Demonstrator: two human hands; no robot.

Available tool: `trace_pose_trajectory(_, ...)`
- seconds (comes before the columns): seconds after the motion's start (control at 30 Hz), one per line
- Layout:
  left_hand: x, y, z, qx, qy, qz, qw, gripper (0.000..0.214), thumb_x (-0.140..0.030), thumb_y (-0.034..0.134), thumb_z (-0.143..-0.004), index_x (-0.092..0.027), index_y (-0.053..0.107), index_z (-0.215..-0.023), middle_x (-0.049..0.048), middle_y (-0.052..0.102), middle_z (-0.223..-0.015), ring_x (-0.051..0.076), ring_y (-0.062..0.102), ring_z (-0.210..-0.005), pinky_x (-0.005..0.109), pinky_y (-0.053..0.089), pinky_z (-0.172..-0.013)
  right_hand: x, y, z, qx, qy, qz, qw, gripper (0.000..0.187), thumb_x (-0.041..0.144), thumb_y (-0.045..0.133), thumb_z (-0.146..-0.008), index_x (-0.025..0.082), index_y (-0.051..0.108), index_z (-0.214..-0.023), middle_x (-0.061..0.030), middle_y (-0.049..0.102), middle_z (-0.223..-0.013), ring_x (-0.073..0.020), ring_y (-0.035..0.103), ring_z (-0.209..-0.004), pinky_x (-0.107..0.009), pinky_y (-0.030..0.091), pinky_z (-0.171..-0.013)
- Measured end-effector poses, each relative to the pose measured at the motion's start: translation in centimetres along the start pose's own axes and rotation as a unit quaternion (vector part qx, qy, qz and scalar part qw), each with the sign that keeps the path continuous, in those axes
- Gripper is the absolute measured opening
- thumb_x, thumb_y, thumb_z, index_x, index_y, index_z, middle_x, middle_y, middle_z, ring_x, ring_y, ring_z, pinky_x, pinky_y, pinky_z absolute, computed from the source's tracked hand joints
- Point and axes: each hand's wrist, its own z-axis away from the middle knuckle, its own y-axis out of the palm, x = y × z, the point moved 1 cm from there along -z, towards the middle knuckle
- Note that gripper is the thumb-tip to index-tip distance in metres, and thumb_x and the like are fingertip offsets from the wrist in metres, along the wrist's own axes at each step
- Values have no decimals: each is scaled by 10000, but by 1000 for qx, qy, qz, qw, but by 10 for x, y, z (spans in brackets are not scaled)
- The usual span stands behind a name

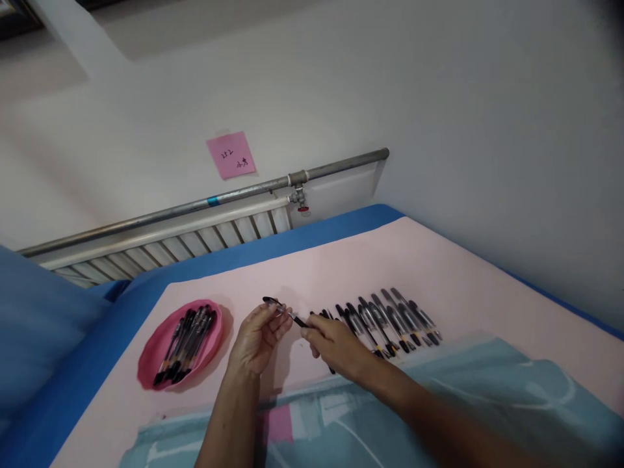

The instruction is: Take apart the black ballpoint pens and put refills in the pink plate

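Note:
My left hand (258,335) and my right hand (334,343) meet above a pink sheet (439,260). Together they pinch one black pen (285,311). The left fingers close round its clear barrel and the right fingertips grip the dark end. Just right of my right hand lies a row of several black pens (390,322), side by side on the pink sheet. Left of my left hand a pink dish (146,364) holds several more black pens (185,344).
The pink sheet covers a blue surface (97,344) beside a white wall. A radiator (160,244) and a metal pipe (244,192) run along the back, with a pink note (231,155) stuck above. Pale blue patterned cloth (439,403) lies at the near edge.

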Motion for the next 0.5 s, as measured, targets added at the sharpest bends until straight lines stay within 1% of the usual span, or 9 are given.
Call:
trace_pose_trajectory(0.1,2,5,3,8,-1,-27,1000,171,-175,695,-631,-140,596,-766,39,683,-752,155,651,-745,266,515,-696,-1,0,0,3,-15,-3,1000,194,230,422,-806,188,488,-628,36,496,-513,-91,442,-483,-200,319,-478)
trace_pose_trajectory(0.2,6,10,6,25,-1,-52,998,191,-183,715,-609,-141,577,-734,25,677,-737,127,639,-673,254,508,-672,-4,1,-1,1,-24,4,1000,178,236,412,-814,193,503,-667,36,500,-524,-94,444,-488,-200,314,-475)
trace_pose_trajectory(0.3,9,13,7,18,12,-80,997,209,-190,729,-588,-140,561,-703,3,660,-691,97,612,-598,237,499,-636,-9,3,-2,-24,-21,36,999,133,256,428,-814,190,521,-746,29,515,-551,-103,455,-508,-204,309,-484)
trace_pose_trajectory(0.37,11,14,7,10,17,-93,996,224,-202,736,-577,-137,558,-696,-6,646,-664,85,596,-573,226,491,-617,-12,4,-2,-53,-33,62,996,113,264,458,-802,191,532,-847,24,532,-589,-109,465,-534,-208,311,-501)
trace_pose_trajectory(0.43,12,15,7,9,17,-98,995,238,-215,739,-571,-136,558,-702,-10,634,-644,87,592,-572,225,486,-606,-13,4,-2,-77,-57,83,992,214,257,476,-794,197,520,-995,19,548,-633,-117,478,-563,-213,320,-528)
trace_pose_trajectory(0.5,14,17,8,15,14,-105,994,242,-227,736,-573,-135,558,-709,-8,628,-635,95,592,-575,227,479,-593,-12,4,0,-86,-76,97,989,328,251,461,-805,199,473,-1128,9,562,-671,-125,495,-589,-220,333,-556)
